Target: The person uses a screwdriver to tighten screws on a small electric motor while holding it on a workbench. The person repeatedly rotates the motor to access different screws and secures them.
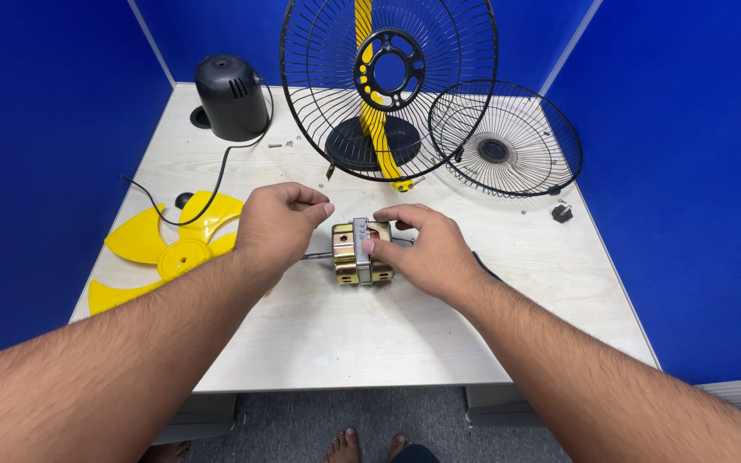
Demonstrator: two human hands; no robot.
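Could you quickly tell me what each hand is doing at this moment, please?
Left hand: fingers curled, pinched beside the motor; whether it grips anything cannot be told.
Right hand: closed on the motor, thumb on its front.

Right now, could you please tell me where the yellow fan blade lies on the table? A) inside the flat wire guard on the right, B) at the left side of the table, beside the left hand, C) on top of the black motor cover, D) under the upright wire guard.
B: the yellow fan blade lies flat at the table's left side, next to the left hand.
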